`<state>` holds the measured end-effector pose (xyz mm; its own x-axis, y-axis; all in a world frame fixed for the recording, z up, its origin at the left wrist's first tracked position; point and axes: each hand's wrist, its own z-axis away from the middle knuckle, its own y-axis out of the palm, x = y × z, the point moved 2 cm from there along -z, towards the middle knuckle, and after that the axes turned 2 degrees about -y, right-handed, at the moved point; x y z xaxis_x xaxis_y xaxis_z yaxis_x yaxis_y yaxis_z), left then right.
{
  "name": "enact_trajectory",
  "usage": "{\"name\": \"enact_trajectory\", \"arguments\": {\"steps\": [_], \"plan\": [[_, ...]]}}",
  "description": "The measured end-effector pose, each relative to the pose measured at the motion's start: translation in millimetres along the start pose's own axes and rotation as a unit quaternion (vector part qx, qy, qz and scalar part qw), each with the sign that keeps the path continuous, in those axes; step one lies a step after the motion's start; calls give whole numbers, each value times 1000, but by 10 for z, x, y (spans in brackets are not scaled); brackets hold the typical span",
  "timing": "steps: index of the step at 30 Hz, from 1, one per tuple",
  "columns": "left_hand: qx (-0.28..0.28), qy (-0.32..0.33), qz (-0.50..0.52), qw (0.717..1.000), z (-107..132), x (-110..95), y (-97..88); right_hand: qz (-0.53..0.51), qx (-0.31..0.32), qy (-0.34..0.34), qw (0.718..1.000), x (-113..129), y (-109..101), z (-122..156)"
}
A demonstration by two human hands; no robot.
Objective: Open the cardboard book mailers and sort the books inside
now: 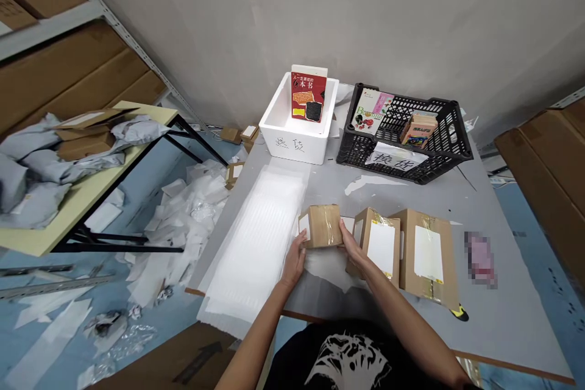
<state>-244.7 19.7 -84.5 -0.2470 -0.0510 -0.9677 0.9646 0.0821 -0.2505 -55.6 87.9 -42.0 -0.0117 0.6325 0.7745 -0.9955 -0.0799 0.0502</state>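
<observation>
A small taped cardboard box (323, 224) rests on the grey table (484, 323), held between both hands. My left hand (295, 259) grips its left end, beside a white label. My right hand (351, 244) closes on its right end. Just to the right stand two more cardboard parcels with white labels, a narrower parcel (379, 245) and a wider parcel (427, 256). A stack of white foam sheets (260, 237) lies under and left of my left hand.
At the back stand a white foam bin (297, 134) holding a red book (309, 95), and a black plastic crate (439, 152) with books. A yellow side table (82, 195) with grey mailer bags is at left. Packing scraps litter the blue floor (173, 219).
</observation>
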Motion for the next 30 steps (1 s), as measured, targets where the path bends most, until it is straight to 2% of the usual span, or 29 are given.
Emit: {"name": "enact_trajectory", "arguments": {"steps": [4, 6, 8, 12, 15, 17, 21, 25, 30], "plan": [[-88, -172, 2, 981, -252, -284, -177, 10, 1, -2, 1000, 117, -8, -126], [-83, -216, -8, 973, -411, -388, -194, 11, 23, -13, 1000, 192, 57, -165], [-60, -234, -5, 971, -490, -453, -165, 24, 51, -49, 997, 254, 140, -147], [-50, -201, 71, 976, -355, -508, -74, 22, 47, -132, 990, 285, 174, 34], [-62, -139, 166, 974, -177, -506, -20, -1, 60, -158, 986, 187, 103, 167], [-66, -102, 202, 972, -106, -494, 10, 6, 33, -169, 985, 82, 47, 207], [-69, -85, 196, 974, -102, -510, 62, 40, -42, -217, 974, -76, 4, 232], [-74, -63, 184, 978, -172, -616, 69, 77, -66, -258, 961, -105, 45, 287], [-8, -43, 200, 979, -205, -654, 33, 132, -71, -304, 941, -126, 96, 351]]}}
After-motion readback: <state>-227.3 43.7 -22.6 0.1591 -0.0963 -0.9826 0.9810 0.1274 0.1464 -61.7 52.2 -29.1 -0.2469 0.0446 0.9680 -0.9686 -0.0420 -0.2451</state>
